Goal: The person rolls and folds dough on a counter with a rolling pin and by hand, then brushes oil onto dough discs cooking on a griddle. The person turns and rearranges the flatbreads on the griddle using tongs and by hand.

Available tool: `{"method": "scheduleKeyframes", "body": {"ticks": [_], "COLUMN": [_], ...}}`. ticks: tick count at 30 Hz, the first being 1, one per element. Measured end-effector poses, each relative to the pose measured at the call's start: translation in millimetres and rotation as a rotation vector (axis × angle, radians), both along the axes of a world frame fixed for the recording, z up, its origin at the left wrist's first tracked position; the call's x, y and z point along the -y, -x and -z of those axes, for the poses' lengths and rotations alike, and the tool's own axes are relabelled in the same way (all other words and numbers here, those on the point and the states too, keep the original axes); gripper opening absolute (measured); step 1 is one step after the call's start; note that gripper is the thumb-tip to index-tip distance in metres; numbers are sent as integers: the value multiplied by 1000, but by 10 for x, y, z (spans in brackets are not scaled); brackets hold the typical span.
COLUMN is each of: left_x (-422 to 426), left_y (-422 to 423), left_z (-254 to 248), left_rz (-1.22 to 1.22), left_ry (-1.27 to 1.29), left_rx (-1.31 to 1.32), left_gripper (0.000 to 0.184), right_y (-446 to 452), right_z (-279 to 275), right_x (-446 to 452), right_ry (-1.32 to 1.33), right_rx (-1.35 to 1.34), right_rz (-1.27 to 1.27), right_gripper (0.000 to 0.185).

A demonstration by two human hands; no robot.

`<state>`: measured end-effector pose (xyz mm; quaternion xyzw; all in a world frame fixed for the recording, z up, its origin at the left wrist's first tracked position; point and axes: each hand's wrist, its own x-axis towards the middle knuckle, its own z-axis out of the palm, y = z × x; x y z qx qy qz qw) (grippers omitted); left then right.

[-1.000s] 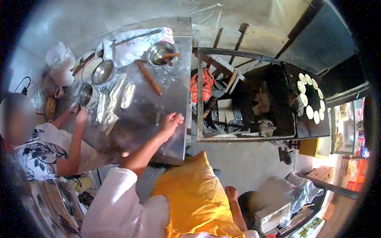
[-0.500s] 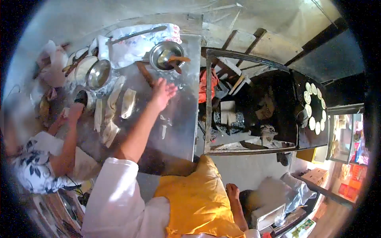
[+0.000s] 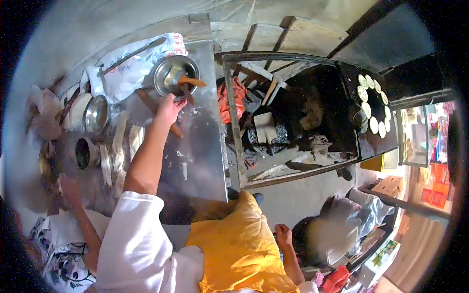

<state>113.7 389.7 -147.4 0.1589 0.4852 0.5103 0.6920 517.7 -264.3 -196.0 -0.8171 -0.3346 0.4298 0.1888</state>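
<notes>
My left hand (image 3: 170, 108) is stretched over the metal table (image 3: 202, 146), just below a steel bowl (image 3: 165, 87). Its fingers are slightly apart beside the dark brown handle (image 3: 187, 94); no firm hold on it shows. An orange-brown handle (image 3: 192, 81) also sticks out of the bowl, which holds something yellowish. Partly behind my left wrist lies a wooden rolling pin (image 3: 146, 99). Strips of dough (image 3: 118, 141) lie left of my forearm. My right hand (image 3: 282, 235) is low beside the yellow apron (image 3: 239, 244), fingers curled, with nothing visible in it.
At the left, a co-worker's hand (image 3: 69, 188) is near a dark round pot (image 3: 84, 153). Another metal bowl (image 3: 96, 115) and a white bag (image 3: 122, 78) stand farther back. A metal frame (image 3: 298, 175) encloses a dark opening; round flatbreads (image 3: 373, 125) form a ring on a black griddle.
My left hand has moved from the table's front part up to the bowl. The view has shifted, with the table now farther left. The co-worker's arms have moved lower in view.
</notes>
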Motion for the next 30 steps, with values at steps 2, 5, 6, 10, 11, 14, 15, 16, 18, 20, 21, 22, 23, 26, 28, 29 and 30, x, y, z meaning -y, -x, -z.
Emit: {"method": "scheduleKeyframes", "body": {"ticks": [2, 5, 6, 10, 11, 14, 15, 16, 18, 20, 21, 22, 23, 26, 28, 29, 30], "left_x": [306, 915, 1122, 2048, 2275, 2970, 3132, 3337, 3688, 3972, 4163, 4321, 4478, 4824, 5078, 5137, 5196], "left_y": [-220, -548, -644, -1135, -1359, -1877, -2042, -2190, -2473, -2810, -2986, -3104, -3244, -3779, -4061, -4207, -4353], "left_z": [-305, -532, -520, -503, -767, -1006, -1030, -1089, -919, -1033, -1202, -1090, -906, -515, -65, -109, -156], "left_rz": [26, 167, 209, 463, 528, 683, 737, 772, 843, 953, 922, 995, 1065, 1157, 1199, 1191, 1185], "left_ry": [1, -50, -21, 165, 217, 285, 289, 346, 370, 355, 338, 327, 317, 530, 585, 549, 517], "left_rx": [-73, -161, -99, -41, -26, 42, 70, -35, 48, 150, 22, 91, 159, 241, 276, 178, 77], "left_gripper": [24, 19, 17, 18, 18, 19, 19, 20, 20, 31, 25, 27, 30, 28, 30, 36, 43], "right_y": [64, 234, 327, 474, 482, 390, 346, 298, 115, -131, -332, -512, -693, -1243, -1613, -1814, -2029], "right_z": [-280, -620, -635, -1670, -1836, -2257, -2301, -2322, -2302, -2207, -2236, -2236, -2230, -2263, -2322, -2417, -2472], "right_x": [-300, -908, -1052, -1971, -2027, -1915, -1805, -1684, -1416, -1101, -1023, -958, -878, -419, -30, 136, 307], "right_ry": [85, -100, -262, -430, -465, -592, -592, -590, -648, -722, -744, -739, -735, -667, -782, -837, -840], "right_rx": [26, -235, -295, -332, -277, -166, -104, -45, 25, -72, 99, 62, 23, 44, 70, 29, 145], "right_rz": [33, 214, 313, 156, 161, 158, 186, 216, 283, 464, 415, 438, 458, 398, 529, 609, 568], "right_gripper": [29, 28, 32, 63, 69, 69, 61, 54, 45, 28, 26, 25, 25, 24, 18, 18, 18]}}
